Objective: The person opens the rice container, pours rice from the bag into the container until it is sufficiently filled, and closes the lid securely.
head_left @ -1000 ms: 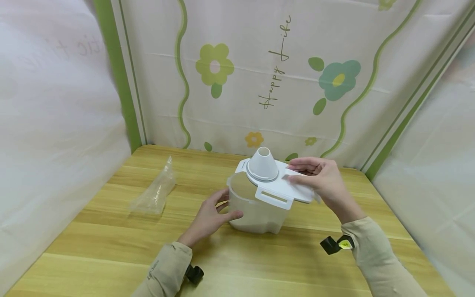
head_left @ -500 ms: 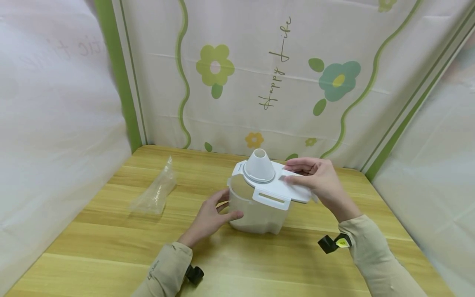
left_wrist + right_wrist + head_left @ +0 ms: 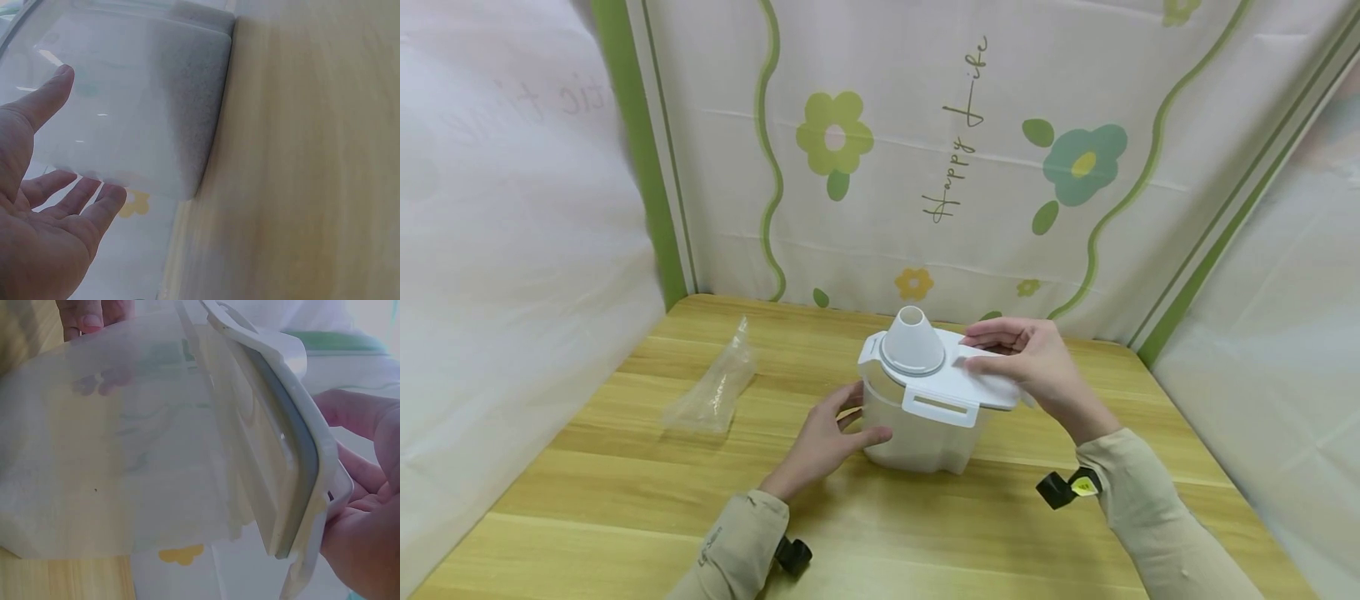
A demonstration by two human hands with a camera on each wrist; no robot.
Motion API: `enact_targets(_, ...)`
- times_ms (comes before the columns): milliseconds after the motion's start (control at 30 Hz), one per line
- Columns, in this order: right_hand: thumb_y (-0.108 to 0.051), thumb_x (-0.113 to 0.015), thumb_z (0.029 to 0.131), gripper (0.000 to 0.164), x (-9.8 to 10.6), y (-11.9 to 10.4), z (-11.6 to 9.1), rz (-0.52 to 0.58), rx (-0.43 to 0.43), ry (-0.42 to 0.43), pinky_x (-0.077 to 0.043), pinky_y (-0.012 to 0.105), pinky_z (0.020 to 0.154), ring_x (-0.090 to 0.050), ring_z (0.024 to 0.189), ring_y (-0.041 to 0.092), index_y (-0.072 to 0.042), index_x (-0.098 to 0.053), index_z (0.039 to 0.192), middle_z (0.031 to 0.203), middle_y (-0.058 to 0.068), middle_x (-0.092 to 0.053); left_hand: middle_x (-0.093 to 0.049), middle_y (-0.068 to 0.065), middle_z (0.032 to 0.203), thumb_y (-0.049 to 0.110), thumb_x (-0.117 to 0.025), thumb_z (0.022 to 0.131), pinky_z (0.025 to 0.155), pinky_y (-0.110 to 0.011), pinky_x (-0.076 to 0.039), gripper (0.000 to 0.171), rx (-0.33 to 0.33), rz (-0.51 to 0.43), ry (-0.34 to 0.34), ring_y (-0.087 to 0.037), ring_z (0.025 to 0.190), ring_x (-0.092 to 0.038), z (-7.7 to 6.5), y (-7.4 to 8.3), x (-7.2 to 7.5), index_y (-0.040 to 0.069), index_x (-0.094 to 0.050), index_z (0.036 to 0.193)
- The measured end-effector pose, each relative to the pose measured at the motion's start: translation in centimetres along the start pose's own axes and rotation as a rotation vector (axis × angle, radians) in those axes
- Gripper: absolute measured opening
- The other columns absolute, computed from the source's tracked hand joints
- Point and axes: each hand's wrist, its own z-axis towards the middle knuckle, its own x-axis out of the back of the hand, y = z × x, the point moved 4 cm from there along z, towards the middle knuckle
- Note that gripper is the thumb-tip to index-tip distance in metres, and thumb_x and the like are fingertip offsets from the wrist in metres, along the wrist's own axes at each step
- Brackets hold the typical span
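Observation:
A translucent plastic storage container [image 3: 917,446] stands upright on the table. My left hand [image 3: 827,435] holds its left end, thumb on the front wall and fingertips against the far side in the left wrist view. With thumb and fingers, my right hand [image 3: 1037,362] pinches a white lid [image 3: 951,379] by its right part. A white cone [image 3: 913,343] rises from the lid, and slotted clips [image 3: 942,406] stick out at its sides. The lid lies over the mouth, its right end jutting past the container. A grey seal [image 3: 301,456] lines its underside in the right wrist view.
A crumpled clear plastic bag [image 3: 715,387] lies left of the container on the wooden table [image 3: 610,508]. Behind it hangs a flower-printed curtain [image 3: 880,208], with pale sheets [image 3: 512,250] at the sides.
My right hand has slid the lid leftward and slightly down over the container's mouth, covering more of the opening. The left hand and the container have stayed in place.

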Motion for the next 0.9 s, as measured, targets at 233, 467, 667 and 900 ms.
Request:
enact_targets(233, -0.003, -0.087, 0.073, 0.045, -0.4, 0.2, 0.4, -0.022, 0.01, -0.018, -0.055, 0.025, 0.075, -0.069, 0.095, 0.026, 0.007, -0.069, 0.113, 0.103, 0.016, -0.072, -0.055, 0.001, 0.131, 0.028, -0.087, 0.077, 0.103, -0.039, -0.043, 0.072, 0.015, -0.011, 0.005, -0.02, 0.122, -0.05, 0.0, -0.1, 0.0, 0.021, -0.052, 0.14)
enact_targets(467, -0.002, -0.088, 0.071, 0.043, -1.0, 0.3, 0.5, -0.024, 0.012, -0.039, -0.056, 0.027, 0.078, -0.069, 0.095, 0.028, 0.005, -0.071, 0.11, 0.101, 0.016, -0.072, -0.054, -0.006, 0.134, 0.013, -0.086, 0.078, 0.105, -0.045, -0.041, 0.073, 0.049, -0.038, 0.022, -0.027, 0.125, -0.049, -0.3, 1.0, -0.1, 0.009, -0.05, 0.141)
enact_targets(667, -0.002, -0.088, 0.071, 0.042, -1.4, 0.3, 0.6, -0.039, -0.007, -0.044, -0.056, 0.026, 0.077, -0.069, 0.094, 0.028, 0.004, -0.071, 0.11, 0.101, 0.015, -0.072, -0.055, -0.012, 0.132, 0.01, -0.084, 0.079, 0.106, -0.049, -0.039, 0.07, 0.03, -0.028, 0.018, -0.031, 0.124, -0.05, -0.9, 3.5, -0.1, 0.002, -0.05, 0.14)
enact_targets(900, -0.002, -0.087, 0.072, 0.043, -1.6, 0.5, 0.7, -0.044, -0.007, -0.048, -0.056, 0.027, 0.078, -0.069, 0.094, 0.028, 0.006, -0.07, 0.111, 0.1, 0.015, -0.072, -0.054, -0.013, 0.134, 0.011, -0.084, 0.079, 0.106, -0.049, -0.039, 0.072, 0.036, -0.02, 0.02, -0.032, 0.124, -0.049, -1.0, 3.6, -0.2, 0.001, -0.048, 0.141)
